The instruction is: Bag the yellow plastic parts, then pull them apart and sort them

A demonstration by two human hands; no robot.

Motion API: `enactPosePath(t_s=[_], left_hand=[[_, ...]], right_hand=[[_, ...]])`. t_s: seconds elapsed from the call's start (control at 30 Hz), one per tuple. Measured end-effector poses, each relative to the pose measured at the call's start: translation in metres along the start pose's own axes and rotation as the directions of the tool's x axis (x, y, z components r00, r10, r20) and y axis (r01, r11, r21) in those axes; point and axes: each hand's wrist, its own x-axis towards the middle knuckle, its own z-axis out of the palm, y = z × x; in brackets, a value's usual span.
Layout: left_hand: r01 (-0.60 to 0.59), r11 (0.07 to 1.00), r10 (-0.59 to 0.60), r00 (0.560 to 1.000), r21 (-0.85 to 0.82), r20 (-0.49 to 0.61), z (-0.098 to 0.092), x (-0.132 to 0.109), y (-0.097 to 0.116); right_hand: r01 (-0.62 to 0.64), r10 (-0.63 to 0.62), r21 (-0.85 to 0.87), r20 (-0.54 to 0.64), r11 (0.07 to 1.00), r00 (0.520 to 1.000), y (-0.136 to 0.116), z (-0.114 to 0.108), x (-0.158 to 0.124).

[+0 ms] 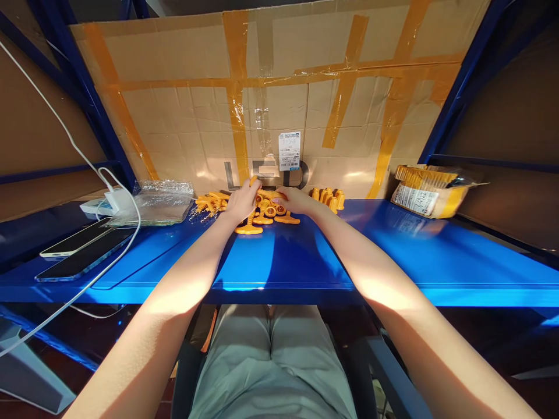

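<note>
Both my arms reach forward over a blue shelf [305, 262] to a heap of small orange plastic parts [268, 212] at the back. My left hand [241, 201] rests on the left side of the heap, fingers curled round an orange piece at its top. My right hand [297, 199] lies on the right side of the heap, fingers bent over the parts. Whether it grips one is hidden. A flat orange T-shaped part [248, 228] lies nearest me, just below my left hand.
More orange parts lie left [209, 203] and stand right [328, 198] of the heap. Clear plastic bag [157, 201], two phones [81, 247], white charger with cable [114, 199] at left. A yellow packet [430, 191] at right. Taped cardboard [279, 99] forms the back wall.
</note>
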Motion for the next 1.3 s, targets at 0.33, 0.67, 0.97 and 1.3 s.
enactPosePath(t_s=[0.33,0.67,0.97,1.3], left_hand=[[0.033,0.989,-0.037,0.999,-0.147,-0.028,0.007,0.004,0.002],[0.106,0.937,-0.058,0.986,-0.333,0.153,0.017,0.008,-0.011],[0.128,0.992,-0.125,0.982,-0.014,0.143,-0.001,-0.001,-0.005],[0.193,0.981,-0.193,0.964,-0.020,-0.183,0.010,0.000,-0.030]], right_hand=[[0.062,-0.088,-0.420,-0.043,0.906,0.995,-0.006,-0.005,0.000],[0.132,-0.240,-0.577,-0.114,0.806,0.964,0.002,0.004,-0.003],[0.088,-0.120,-0.439,-0.047,0.894,0.992,0.011,0.010,-0.006],[-0.216,0.072,-0.363,-0.372,0.906,0.926,0.035,0.000,-0.002]])
